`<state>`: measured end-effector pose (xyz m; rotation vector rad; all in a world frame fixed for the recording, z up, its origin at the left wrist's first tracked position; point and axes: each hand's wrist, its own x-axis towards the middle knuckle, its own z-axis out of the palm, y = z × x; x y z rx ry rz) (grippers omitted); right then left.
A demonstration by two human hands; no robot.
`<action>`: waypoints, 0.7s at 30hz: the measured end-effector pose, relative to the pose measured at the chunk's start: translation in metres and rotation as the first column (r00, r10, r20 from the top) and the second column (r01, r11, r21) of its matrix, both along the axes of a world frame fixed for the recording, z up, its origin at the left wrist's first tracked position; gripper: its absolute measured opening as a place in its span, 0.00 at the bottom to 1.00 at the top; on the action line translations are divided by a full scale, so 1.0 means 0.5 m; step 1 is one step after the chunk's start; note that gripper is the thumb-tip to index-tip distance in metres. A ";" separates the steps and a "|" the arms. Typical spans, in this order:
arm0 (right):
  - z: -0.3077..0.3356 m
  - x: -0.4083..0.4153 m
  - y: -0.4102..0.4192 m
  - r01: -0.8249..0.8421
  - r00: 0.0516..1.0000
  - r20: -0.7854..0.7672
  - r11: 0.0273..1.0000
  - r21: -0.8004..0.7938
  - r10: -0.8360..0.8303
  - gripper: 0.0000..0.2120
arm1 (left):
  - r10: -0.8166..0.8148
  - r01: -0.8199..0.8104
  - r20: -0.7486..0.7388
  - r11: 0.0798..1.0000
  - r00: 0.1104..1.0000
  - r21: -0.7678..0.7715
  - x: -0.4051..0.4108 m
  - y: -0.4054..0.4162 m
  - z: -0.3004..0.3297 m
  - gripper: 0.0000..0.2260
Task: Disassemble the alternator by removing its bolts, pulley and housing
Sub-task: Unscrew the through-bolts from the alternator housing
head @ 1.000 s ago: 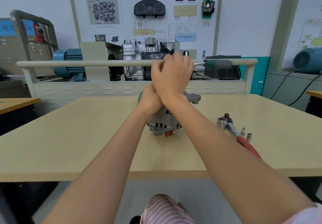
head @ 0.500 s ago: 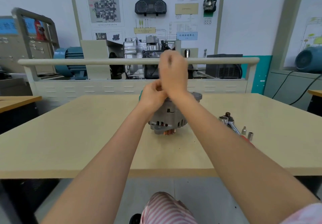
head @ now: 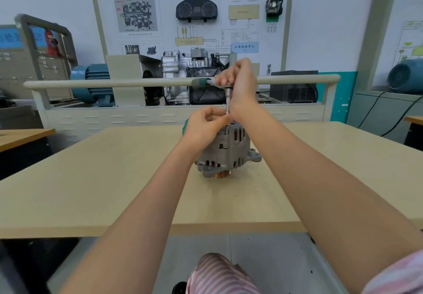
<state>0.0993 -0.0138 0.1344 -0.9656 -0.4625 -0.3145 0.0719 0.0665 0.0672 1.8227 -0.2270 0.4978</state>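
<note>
The grey alternator [head: 225, 154] stands on the beige table [head: 91, 190] with its copper-coloured pulley [head: 220, 175] facing down. A ratchet wrench with a green handle [head: 202, 82] sits on a thin vertical extension bar [head: 227, 102] that reaches down to the top of the alternator. My right hand [head: 239, 81] is closed around the ratchet head at the top of the bar. My left hand [head: 206, 123] pinches the lower end of the bar just above the housing. The bolt under the bar is hidden by my fingers.
A training bench with a horizontal rail [head: 114, 83], a gearbox [head: 183, 65] and a blue motor [head: 91, 81] stands behind the table. A display board [head: 194, 19] hangs on the wall. Another table's corner [head: 25, 134] is at the left. My right forearm crosses the table's right side.
The ratchet handle has swung from pointing right to pointing left. My right hand rose and turned at the top of the bar; my left hand stayed low on the bar.
</note>
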 end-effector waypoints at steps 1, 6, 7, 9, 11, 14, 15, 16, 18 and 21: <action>-0.009 -0.006 0.010 0.163 0.983 0.099 0.979 -0.118 -0.152 0.25 | 0.007 -0.007 0.003 1.000 1.000 0.003 0.002 0.000 -0.001 0.02; -0.069 -0.020 0.047 0.940 0.291 0.740 0.039 -0.338 -0.607 0.12 | 0.138 -0.138 -0.008 0.988 0.990 0.068 0.008 0.002 0.003 0.09; -0.065 -0.019 0.046 0.934 0.308 0.735 0.046 -0.354 -0.604 0.12 | 0.135 -0.135 0.000 0.989 0.991 0.064 0.008 0.002 0.003 0.09; -0.054 -0.021 0.035 0.876 0.481 0.653 0.298 -0.378 -0.585 0.15 | 0.089 -0.090 0.015 0.995 0.996 0.038 0.002 0.001 0.001 0.09; -0.031 -0.022 0.024 0.650 0.750 0.449 0.671 -0.358 -0.486 0.22 | 0.027 -0.027 0.019 1.000 0.999 0.014 -0.003 0.001 -0.001 0.06; 0.001 -0.016 0.012 0.199 0.977 0.109 0.965 -0.173 -0.182 0.24 | -0.021 0.021 0.004 1.000 1.000 0.017 -0.011 0.000 -0.001 0.08; 0.009 -0.011 0.008 0.074 0.997 0.035 0.992 -0.102 -0.071 0.24 | -0.021 0.021 0.000 1.000 1.000 0.018 -0.010 0.000 -0.001 0.10; 0.011 -0.007 0.007 -0.009 1.000 -0.008 0.999 -0.047 0.009 0.24 | -0.019 0.019 0.002 1.000 1.000 0.015 -0.010 -0.001 -0.002 0.11; 0.004 -0.009 0.015 0.031 1.000 0.007 0.997 -0.076 -0.030 0.25 | -0.006 0.006 0.014 1.000 1.000 0.005 -0.011 -0.003 -0.002 0.09; -0.035 -0.014 0.034 0.538 0.829 0.359 0.786 -0.304 -0.429 0.21 | 0.047 -0.047 0.004 0.999 0.999 0.017 -0.005 -0.004 -0.001 0.07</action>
